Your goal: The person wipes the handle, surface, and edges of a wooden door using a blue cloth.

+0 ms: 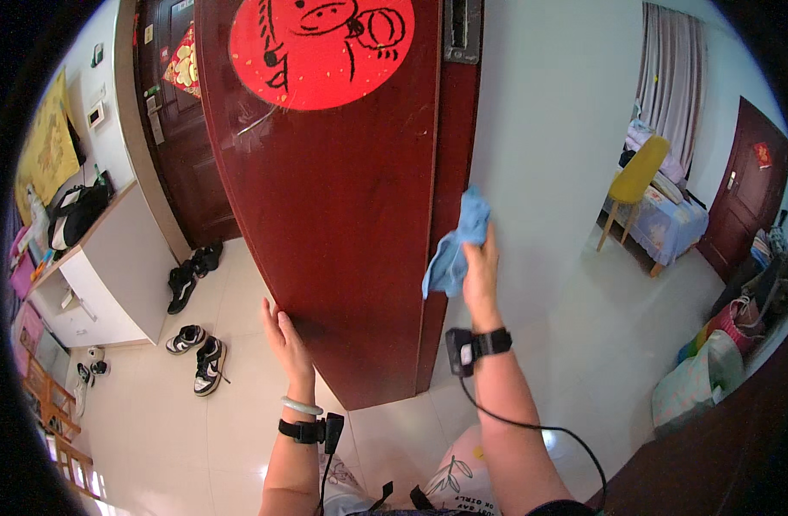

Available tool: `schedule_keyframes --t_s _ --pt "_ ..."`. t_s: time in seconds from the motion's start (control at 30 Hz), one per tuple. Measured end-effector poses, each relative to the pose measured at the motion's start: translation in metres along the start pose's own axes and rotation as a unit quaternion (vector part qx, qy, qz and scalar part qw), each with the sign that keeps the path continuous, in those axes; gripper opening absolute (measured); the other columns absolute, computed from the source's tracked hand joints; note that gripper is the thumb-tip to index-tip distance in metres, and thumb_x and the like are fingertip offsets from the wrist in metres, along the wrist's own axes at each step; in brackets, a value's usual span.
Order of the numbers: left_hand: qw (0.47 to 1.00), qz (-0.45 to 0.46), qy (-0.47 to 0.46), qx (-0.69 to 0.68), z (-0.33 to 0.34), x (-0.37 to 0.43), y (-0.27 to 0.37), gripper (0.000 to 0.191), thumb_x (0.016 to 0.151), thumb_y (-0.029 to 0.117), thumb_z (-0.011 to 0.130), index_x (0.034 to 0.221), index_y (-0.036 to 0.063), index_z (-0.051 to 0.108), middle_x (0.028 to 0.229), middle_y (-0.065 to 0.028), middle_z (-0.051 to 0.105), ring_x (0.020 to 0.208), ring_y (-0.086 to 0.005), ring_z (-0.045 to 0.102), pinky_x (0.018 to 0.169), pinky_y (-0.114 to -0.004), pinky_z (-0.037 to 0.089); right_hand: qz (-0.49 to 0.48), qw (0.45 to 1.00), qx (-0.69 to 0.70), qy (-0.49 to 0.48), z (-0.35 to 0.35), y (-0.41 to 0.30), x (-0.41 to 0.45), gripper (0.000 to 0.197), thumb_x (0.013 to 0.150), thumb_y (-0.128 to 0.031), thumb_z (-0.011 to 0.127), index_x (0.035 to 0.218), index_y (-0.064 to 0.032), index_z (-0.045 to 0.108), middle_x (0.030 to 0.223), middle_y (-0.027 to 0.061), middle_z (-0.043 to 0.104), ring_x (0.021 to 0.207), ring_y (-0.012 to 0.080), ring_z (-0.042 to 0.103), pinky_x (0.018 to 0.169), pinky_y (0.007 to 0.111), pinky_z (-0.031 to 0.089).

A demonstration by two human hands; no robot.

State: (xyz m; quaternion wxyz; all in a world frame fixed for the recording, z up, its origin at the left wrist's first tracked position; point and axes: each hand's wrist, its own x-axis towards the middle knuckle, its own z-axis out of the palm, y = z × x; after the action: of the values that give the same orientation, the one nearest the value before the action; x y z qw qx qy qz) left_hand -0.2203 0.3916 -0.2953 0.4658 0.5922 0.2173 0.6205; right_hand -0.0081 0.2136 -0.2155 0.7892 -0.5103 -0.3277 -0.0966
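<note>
A dark red wooden door (342,226) stands ajar before me, seen along its face and latch edge. A round red paper decoration (323,51) with black line drawing is stuck on its upper part. My left hand (287,342) rests against the door's left edge, low down, with nothing seen in its fingers. A blue cloth (455,251) is in my right hand (483,277), at the door's right edge, below the metal lock plate (463,32). Both wrists wear black straps with a small device and cable.
Several shoes (210,364) lie on the tiled floor at left, beside a white cabinet (120,258) with a black bag (81,209). A yellow chair (639,171) and a covered bed (671,219) stand at right. Bags (690,380) sit at lower right.
</note>
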Motion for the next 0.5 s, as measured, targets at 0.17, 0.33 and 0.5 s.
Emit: schedule_keyframes --t_s 0.17,0.33,0.5 --pt "0.993 -0.114 -0.016 -0.009 -0.027 -0.025 -0.049 0.051 0.103 0.030 0.032 0.138 -0.0061 0.034 0.139 -0.0172 0.043 0.129 -0.0241 0.039 0.108 -0.034 0.029 0.065 0.996 0.061 0.017 0.011 0.008 0.033 0.057 0.095 -0.044 0.050 0.129 0.0016 0.047 0.114 0.0094 0.056 0.105 0.0199 0.051 0.095 0.035 0.038" --pt "0.942 -0.257 -0.141 -0.163 -0.043 -0.050 -0.097 0.059 0.102 0.041 0.028 0.142 -0.0035 0.029 0.145 -0.0141 0.035 0.133 -0.0235 0.033 0.111 -0.036 0.025 0.088 0.994 0.061 0.014 -0.010 0.080 -0.003 0.056 0.099 -0.036 0.043 0.137 0.0029 0.037 0.134 0.0100 0.044 0.119 0.0204 0.043 0.103 0.034 0.031" --pt "0.935 -0.268 -0.134 -0.192 -0.034 -0.056 -0.096 0.060 0.102 0.041 0.027 0.142 -0.0033 0.028 0.145 -0.0140 0.035 0.134 -0.0235 0.033 0.111 -0.036 0.024 0.261 0.952 0.159 0.002 -0.050 0.176 -0.067 0.045 0.101 -0.034 0.036 0.124 0.0024 0.050 0.121 0.0095 0.055 0.107 0.0204 0.052 0.096 0.032 0.038"
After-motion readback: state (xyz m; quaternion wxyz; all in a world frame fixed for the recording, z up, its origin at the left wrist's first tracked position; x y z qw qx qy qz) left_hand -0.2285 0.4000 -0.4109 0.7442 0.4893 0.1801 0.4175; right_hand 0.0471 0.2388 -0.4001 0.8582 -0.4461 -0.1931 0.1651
